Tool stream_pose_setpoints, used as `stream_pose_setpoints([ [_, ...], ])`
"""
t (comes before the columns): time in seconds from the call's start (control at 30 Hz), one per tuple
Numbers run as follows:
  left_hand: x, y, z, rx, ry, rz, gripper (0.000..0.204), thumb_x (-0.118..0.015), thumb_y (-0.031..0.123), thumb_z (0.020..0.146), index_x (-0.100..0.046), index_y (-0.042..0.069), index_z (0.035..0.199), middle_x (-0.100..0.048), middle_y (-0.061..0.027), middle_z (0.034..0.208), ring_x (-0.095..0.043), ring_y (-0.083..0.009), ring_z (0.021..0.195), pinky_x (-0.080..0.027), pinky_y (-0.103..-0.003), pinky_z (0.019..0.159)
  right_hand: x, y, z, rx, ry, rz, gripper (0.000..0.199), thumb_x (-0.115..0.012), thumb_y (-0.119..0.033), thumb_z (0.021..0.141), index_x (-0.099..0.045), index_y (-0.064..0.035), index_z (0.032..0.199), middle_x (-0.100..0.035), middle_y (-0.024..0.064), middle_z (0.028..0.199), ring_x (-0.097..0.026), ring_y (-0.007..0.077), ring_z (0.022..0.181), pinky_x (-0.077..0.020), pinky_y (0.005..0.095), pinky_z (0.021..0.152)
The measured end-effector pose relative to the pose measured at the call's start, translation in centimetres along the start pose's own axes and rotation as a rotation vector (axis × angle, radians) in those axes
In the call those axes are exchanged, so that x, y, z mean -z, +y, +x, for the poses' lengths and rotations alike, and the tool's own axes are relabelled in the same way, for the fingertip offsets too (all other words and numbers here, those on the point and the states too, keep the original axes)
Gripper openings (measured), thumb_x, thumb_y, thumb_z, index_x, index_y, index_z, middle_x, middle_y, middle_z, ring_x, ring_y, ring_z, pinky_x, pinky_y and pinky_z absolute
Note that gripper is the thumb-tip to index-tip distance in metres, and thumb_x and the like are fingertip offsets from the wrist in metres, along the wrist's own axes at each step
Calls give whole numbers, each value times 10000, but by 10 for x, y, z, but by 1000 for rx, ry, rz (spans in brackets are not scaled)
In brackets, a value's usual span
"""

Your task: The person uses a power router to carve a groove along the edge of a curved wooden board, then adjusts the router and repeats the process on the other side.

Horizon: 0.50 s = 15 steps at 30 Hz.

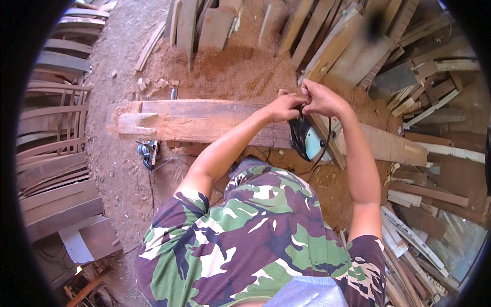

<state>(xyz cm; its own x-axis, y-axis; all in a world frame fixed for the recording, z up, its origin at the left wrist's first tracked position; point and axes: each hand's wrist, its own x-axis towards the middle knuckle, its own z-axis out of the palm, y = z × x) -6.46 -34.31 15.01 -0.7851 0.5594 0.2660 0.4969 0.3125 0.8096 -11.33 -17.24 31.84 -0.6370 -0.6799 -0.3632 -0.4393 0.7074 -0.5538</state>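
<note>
A power tool with a black and pale teal housing rests at the right part of a long, rough wooden beam. Its kind cannot be made out from above. A black cord loops beside it. Just beyond the tool, my left hand and my right hand come together, fingertips almost meeting. Both have their fingers curled in. Whatever is pinched between them is too small or hidden to name. Close to the right hand, a narrow wooden board lies slanted across the beam.
A blue tool with a cord sits on the ground by the beam's left end. Reddish sawdust is heaped beyond the beam. Planks stand stacked at the far side and right, and wooden frames line the left.
</note>
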Motion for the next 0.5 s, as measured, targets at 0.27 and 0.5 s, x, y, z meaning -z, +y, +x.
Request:
stream_pose_setpoints([
  [0.27, 4, 7, -4, -46, -4, 51, 640, -745, 471, 854, -631, 93, 1359, -661, -147, 1291, -531, -318, 1325, -293, -497, 1115, -15, 17, 27, -26, 1, 102, 524, -905, -109, 715, -498, -51, 1039, -627, 108, 865, -635, 204, 821, -515, 369, 696],
  [0.5, 18, 18, -4, 36, -61, -47, 736, -722, 245, 805, -554, 149, 1515, -659, -145, 1346, -543, -305, 1309, -288, -491, 1125, 6, -7, -81, -281, -67, 571, 434, -855, -254, 883, -553, -69, 1133, -596, -4, 827, -588, 100, 694, -468, 280, 565],
])
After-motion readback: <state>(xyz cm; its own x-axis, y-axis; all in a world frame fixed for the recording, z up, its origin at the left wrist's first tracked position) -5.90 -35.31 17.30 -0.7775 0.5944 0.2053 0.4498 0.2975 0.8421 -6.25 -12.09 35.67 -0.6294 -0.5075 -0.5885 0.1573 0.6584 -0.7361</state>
